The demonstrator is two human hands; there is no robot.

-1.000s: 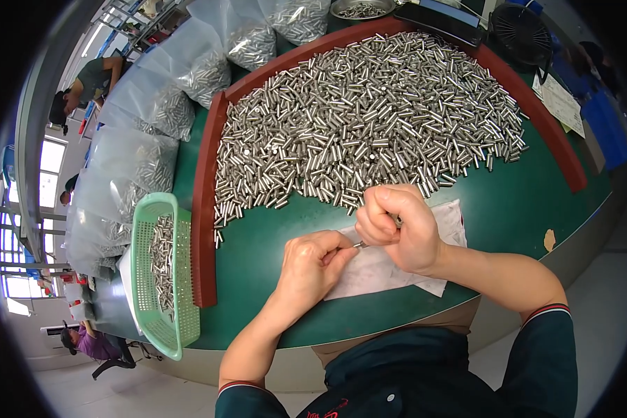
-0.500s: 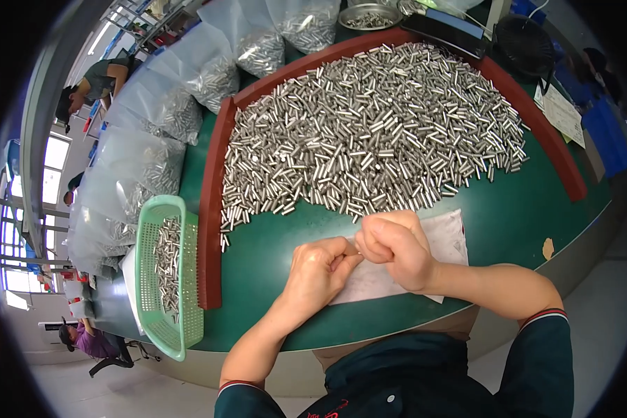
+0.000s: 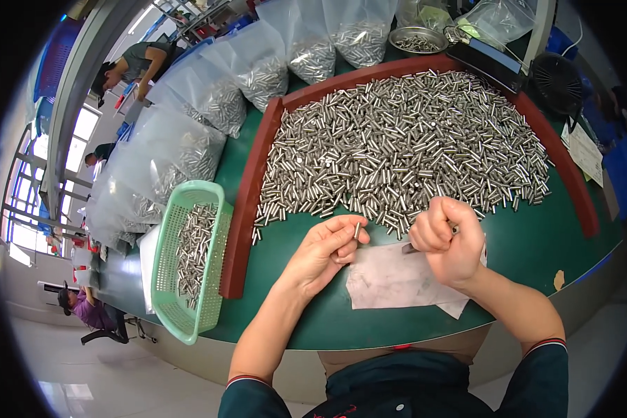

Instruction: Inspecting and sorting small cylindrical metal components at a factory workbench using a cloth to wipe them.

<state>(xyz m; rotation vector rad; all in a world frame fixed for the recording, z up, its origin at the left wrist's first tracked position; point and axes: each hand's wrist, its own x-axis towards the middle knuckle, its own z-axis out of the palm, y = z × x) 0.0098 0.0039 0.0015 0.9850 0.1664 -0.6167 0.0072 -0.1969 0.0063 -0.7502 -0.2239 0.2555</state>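
Left hand [image 3: 320, 254] and right hand [image 3: 454, 244] are viewed closely from above by 1 downward-facing, head-worn fisheye camera.

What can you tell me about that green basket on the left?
The basket is pale green and looks like plastic: oblong, open-topped, with rounded corners, a smooth rim and walls full of small holes. It sits upright near the edge of the green table, its long side running beside the red-brown barrier; whether they touch is unclear. A loose heap of silvery metal cylinders lies inside. Neither the left hand nor the right hand touches it.
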